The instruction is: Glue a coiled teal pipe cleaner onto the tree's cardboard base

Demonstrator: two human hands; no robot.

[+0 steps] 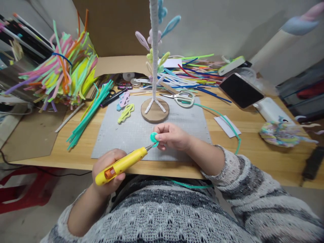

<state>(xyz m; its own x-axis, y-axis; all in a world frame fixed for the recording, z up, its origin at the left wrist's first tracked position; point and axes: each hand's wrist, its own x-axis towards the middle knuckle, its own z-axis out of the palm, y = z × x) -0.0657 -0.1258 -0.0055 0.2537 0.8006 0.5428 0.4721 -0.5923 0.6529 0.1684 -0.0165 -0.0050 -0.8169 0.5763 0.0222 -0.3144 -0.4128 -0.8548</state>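
Note:
My left hand [107, 167] is closed around a yellow glue gun [124, 164]; its metal nozzle touches a small teal pipe-cleaner coil [153, 137]. My right hand [172, 136] pinches that coil between thumb and fingers, just above the grey cutting mat [126, 135]. A teal pipe cleaner [227, 123] trails from the mat across the table and down past its front edge to my lap. Behind the hands stands a white pipe-cleaner tree [154, 50] with pastel leaves on a round wooden base [155, 113].
Scissors [181, 98] lie right of the base. Teal pipe cleaners [88, 116] lie left of the mat; a big mixed bundle [63, 74] sits far left. Pastel shapes [126, 113] lie on the mat. A phone [240, 90], white paper [227, 126] and a woven disc [279, 134] are right.

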